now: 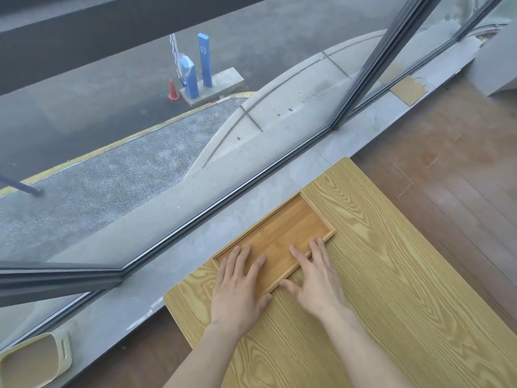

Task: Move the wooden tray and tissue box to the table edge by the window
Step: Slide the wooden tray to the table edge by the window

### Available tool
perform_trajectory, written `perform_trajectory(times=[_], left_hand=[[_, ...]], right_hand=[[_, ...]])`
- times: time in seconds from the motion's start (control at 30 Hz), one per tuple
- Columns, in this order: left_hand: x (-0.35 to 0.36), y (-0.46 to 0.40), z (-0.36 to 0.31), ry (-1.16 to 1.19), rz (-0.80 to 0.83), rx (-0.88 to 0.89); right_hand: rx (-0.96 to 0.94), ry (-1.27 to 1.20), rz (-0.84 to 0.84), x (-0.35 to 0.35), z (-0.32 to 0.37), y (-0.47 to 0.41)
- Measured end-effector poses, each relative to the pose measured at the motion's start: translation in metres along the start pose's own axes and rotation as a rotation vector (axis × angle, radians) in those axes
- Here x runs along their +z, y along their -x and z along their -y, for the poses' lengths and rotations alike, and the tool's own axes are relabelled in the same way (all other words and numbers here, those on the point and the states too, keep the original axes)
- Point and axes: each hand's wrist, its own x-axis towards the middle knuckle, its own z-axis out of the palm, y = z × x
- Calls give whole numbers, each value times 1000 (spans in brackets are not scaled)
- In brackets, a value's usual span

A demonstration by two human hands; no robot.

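A shallow wooden tray [291,222] lies flat on the light wood table [391,289], along the table's edge nearest the window. My left hand [237,287] rests palm down on the tray's near left part, fingers spread, thumb against its near rim. My right hand [316,278] lies flat with fingers over the tray's near right rim and thumb on the table beside it. Neither hand is closed around the tray. No tissue box is in view.
A grey concrete sill [251,203] runs between the table and the large window [167,135]. A beige bin [33,362] stands on the floor at bottom left. Brown wooden floor [461,163] lies to the right of the table.
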Motion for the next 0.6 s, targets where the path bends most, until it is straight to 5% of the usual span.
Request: perform_trajectory(times=[0.6], left_hand=[[-2,-4,0,-17,22,0]], right_hand=[[-1,18,18,-3,4,0]])
